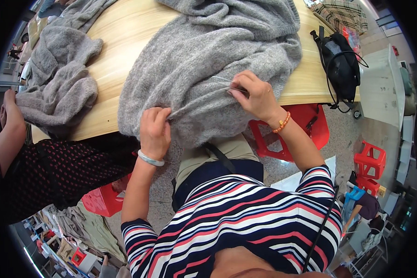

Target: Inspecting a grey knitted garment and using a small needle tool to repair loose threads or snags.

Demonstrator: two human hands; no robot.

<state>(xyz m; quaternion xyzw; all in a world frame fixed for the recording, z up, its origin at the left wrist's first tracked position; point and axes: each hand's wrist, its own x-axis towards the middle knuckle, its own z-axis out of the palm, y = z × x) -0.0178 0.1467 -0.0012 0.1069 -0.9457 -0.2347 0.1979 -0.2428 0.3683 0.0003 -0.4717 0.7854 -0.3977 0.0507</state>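
A grey knitted garment (194, 55) lies bunched across the table and hangs over its near edge above my lap. My left hand (155, 132) is closed in a pinch on a fold of the knit, near the garment's lower left. To the right and a little farther away, my right hand (255, 95) is also pinched. Between its thumb and forefinger runs a thin pale thread (221, 79), with a loop of it over the knit. Whether a needle is in those fingers I cannot tell. A ridge of fabric stretches taut between the two hands.
Another grey knit (62, 69) lies at the left of the wooden table (113, 23), beside a co-worker's hand (9, 109). A black mesh bag (340, 65) with a cord sits at the right edge. Red stools (312, 127) stand below and behind.
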